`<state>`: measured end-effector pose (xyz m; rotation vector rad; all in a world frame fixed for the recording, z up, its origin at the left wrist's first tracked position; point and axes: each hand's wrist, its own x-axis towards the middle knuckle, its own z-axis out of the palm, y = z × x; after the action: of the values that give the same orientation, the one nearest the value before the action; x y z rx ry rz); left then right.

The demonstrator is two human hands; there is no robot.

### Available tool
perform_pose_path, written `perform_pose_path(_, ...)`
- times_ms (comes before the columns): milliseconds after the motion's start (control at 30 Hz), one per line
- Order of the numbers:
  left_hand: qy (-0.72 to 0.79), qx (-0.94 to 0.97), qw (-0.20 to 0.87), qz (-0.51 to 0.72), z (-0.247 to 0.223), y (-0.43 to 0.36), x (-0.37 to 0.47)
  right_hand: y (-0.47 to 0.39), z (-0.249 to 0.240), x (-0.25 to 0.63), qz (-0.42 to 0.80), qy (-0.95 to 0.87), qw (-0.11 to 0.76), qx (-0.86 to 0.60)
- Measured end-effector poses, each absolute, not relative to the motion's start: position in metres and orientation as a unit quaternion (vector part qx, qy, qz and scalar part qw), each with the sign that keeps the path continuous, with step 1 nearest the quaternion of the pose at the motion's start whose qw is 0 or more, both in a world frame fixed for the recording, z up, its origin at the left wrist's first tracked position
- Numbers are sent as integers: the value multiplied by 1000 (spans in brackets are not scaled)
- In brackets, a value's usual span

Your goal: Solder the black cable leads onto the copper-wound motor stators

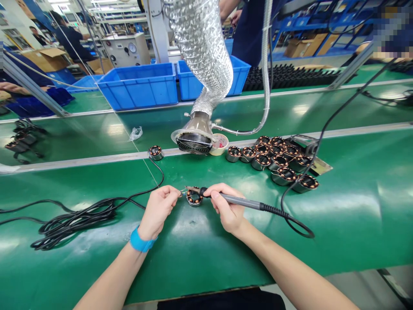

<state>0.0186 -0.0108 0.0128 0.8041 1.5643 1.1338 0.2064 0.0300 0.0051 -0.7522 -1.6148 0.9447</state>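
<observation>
Presently, left hand (161,207): thumb and forefinger pinched together on thin wires (183,193) beside the work stator (194,203)
Right hand (227,206): fingers clamped around the soldering iron (243,201), tip above the work stator; contact with the wires cannot be told
Work stator position: on the green bench (351,215), in front of the extraction hood (195,133)
Stator group (260,162): right of the hood, closely packed
Single stator (156,155): left of the hood
Cup (220,151): just right of the hood
Cable coil (103,213): front left of the hood
</observation>
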Motion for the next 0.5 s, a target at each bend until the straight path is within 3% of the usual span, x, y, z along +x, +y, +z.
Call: perform_pose_path(500, 645, 334, 503, 468, 13, -10, 18, 29, 7, 203, 394, -683, 532, -309)
